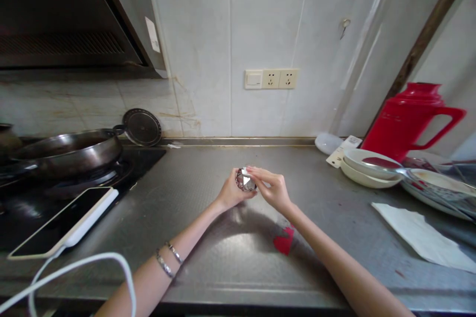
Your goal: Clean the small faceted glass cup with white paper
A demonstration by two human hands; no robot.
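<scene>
Over the middle of the counter, my left hand (231,193) is wrapped around a small round container (244,182). From above it looks shiny, with silver and brown facets; its exact kind is unclear. My right hand (270,187) reaches across its top, fingers closed together at the far rim. A small white bit shows by the right fingertips, too small to name. Below the hands, a red patch (284,240) marks the steel countertop (238,267).
A phone (63,223) with a white cable lies at left by the stove, where a pan (70,151) sits. At right are a red thermos (405,121), stacked bowls (368,168), a plate with utensils and a white napkin (424,235). Sockets (279,79) are on the wall.
</scene>
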